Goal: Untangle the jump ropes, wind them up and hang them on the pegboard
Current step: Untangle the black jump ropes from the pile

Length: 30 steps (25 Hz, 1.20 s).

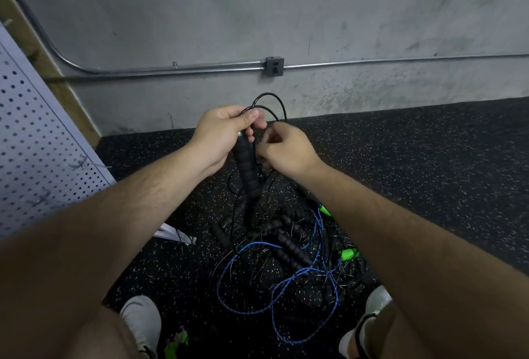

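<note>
Two bare forearms across the lower frame, covering part of the floor and the near edges of the rope pile. Between them, at centre frame: black ribbed handle (246, 167) of a jump rope, gripped at its top end by the left hand (221, 132), fingers and thumb wrapped round it, handle hanging down. Thin black cord (274, 101) rising out of that fist in two arcs against the wall, then dropping behind the right hand (286, 149). Right hand just beside the handle, on its right, back of the hand to the camera, fingers curled inward; fingertips hidden, so cannot tell whether pinching the cord or only closed near it. Lower end of the handle lost against the dark tangle (274, 244) on the floor directly below both hands: several more black ribbed handles, hard to count, and thin cords barely readable on the speckled rubber floor (429, 158). Blue rope (249, 281) in wide loops over the pile. Bright green handles (347, 254) at the pile's right edge, partly covered by the right forearm. Light shoes at lower left (141, 318) and lower right (378, 300), both partly hidden. Pegboard (37, 144) at far left, cropped by the frame edge, well apart from the hands. Grey wall (257, 15) behind, with metal conduit (400, 61) and an outlet box (274, 67).
</note>
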{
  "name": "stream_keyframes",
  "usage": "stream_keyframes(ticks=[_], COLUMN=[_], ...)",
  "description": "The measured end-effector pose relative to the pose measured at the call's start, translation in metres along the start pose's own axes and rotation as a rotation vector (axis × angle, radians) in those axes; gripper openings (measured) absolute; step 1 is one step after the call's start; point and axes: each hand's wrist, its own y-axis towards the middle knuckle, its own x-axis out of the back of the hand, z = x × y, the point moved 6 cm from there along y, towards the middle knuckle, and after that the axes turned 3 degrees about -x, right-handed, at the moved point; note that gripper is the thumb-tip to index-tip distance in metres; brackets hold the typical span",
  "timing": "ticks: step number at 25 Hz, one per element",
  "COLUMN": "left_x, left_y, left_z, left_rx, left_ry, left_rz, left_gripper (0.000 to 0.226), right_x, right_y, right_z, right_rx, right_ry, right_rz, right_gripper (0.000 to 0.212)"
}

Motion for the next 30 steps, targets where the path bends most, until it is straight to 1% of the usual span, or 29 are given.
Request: stream_keyframes(ticks=[2, 3, 5, 7, 9, 13, 15, 16, 18, 21, 24, 26, 28, 30], left_x=[0.002, 0.002, 0.004, 0.007, 0.009, 0.017, 0.020, 0.019, 0.014, 0.006, 0.004, 0.008, 0.012, 0.014], left_y=[-0.001, -0.001, -0.002, -0.003, -0.003, 0.002, 0.004, 0.004, 0.002, 0.000, -0.002, -0.001, -0.001, -0.001], left_z=[-0.004, -0.006, -0.008, -0.007, -0.005, -0.007, -0.007, -0.006, -0.005, -0.005, -0.007, -0.008, -0.008, -0.007], left_rx=[-0.003, -0.004, -0.015, -0.021, -0.023, -0.039, -0.034, -0.030, -0.021, -0.022, -0.025, -0.025, -0.018, -0.013], left_ry=[-0.012, -0.013, -0.007, 0.011, 0.023, -0.002, -0.021, -0.026, -0.027, -0.034, -0.045, -0.053, -0.059, -0.054], left_rz=[0.022, 0.037, 0.061, 0.080, 0.086, 0.014, 0.009, 0.021, 0.053, 0.092, 0.109, 0.104, 0.095, 0.091], left_gripper=[0.012, 0.012, 0.012, 0.013, 0.013, 0.012, 0.012, 0.012, 0.012, 0.013, 0.013, 0.013, 0.013, 0.013], right_x=[-0.014, -0.017, -0.019, -0.019, -0.018, -0.020, -0.021, -0.022, -0.025, -0.027, -0.032, -0.038, -0.042, -0.044], right_y=[-0.001, 0.000, 0.002, 0.004, 0.005, 0.005, 0.005, 0.005, 0.003, 0.005, 0.005, 0.001, -0.002, -0.003], right_z=[-0.003, -0.004, -0.009, -0.015, -0.019, -0.034, -0.042, -0.046, -0.047, -0.040, -0.032, -0.029, -0.027, -0.025], right_rx=[0.025, 0.049, 0.094, 0.097, 0.069, 0.037, 0.035, 0.037, 0.054, 0.106, 0.158, 0.180, 0.154, 0.148], right_ry=[-0.044, -0.084, -0.188, -0.298, -0.349, -0.469, -0.516, -0.527, -0.504, -0.427, -0.363, -0.335, -0.294, -0.361], right_rz=[0.163, 0.213, 0.245, 0.247, 0.250, 0.322, 0.337, 0.346, 0.371, 0.327, 0.293, 0.324, 0.377, 0.409], right_gripper=[0.013, 0.012, 0.006, 0.011, 0.018, 0.019, 0.026, 0.027, 0.017, 0.025, 0.013, 0.004, 0.005, 0.005])
